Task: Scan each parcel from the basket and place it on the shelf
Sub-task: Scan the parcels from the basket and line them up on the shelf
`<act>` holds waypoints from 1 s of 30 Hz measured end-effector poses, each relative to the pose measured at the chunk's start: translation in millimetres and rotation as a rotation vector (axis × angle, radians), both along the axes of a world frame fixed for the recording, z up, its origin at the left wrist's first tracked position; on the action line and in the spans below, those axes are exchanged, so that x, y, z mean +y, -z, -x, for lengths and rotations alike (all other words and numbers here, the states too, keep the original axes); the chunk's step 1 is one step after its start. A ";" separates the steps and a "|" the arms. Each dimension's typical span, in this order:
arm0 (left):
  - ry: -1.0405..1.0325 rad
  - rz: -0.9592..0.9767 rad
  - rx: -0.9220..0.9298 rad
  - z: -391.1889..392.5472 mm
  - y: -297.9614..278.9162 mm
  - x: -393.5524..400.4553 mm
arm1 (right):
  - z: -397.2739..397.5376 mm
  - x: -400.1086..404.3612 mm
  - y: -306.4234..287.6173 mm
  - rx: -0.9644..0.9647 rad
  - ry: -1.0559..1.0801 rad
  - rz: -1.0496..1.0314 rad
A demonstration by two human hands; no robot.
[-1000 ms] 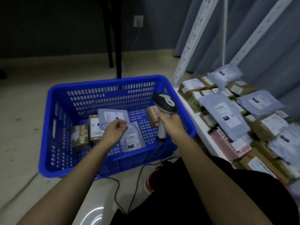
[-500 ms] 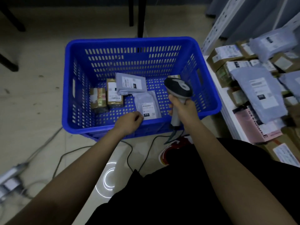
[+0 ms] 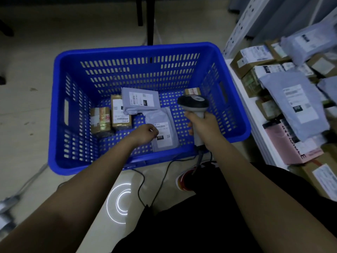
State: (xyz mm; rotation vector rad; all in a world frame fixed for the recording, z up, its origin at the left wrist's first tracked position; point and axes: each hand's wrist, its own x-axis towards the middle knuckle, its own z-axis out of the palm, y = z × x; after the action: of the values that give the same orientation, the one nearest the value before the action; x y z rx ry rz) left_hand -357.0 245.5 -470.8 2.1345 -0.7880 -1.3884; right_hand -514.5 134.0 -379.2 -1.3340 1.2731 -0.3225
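Blue basket: sitting on the floor directly in front of the person, alongside the low white shelf, likely so each parcel travels only a short way.

Parcels in the basket:
- grey mailer bag, lying flat near the front wall, label up;
- second grey bag, lying behind it, propped partly over the taped cartons;
- two small brown cartons, standing side by side at the left of the floor;
- one small box, partly hidden behind the scanner head.

Left hand: reaching down into the basket, fingers curling at the near left edge of the front grey mailer bag. It appears to be touching the bag; whether it is already pinching it I cannot tell, since the fingertips are turned away.

Right hand: wrapping firmly round the grip of the barcode scanner, keeping its head above the basket and pointing down, presumably ready for the label once the bag is being lifted. Its cable is trailing across the floor.

Shelf contents: many grey bags and brown boxes lying in a loose heap, labels mostly up.

Judgement: pick-up of the next parcel is under way; scanning is not yet done.
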 end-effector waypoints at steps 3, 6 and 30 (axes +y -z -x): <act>-0.109 -0.025 -0.004 1.6 21.5 -21.4 | -11.3 -19.1 2.5 0.019 -0.049 0.014; -0.282 -0.061 0.021 1.6 48.1 -38.6 | -20.4 -38.3 13.6 0.066 -0.075 0.027; -0.349 -0.340 -0.003 -2.2 170.4 -123.4 | -10.3 -102.9 77.1 0.139 0.038 -0.378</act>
State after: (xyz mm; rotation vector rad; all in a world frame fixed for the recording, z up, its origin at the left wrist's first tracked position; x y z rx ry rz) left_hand -354.8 122.2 -641.2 2.3824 -0.1685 -1.4025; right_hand -504.2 31.1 -456.2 -1.0225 1.3962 -0.0111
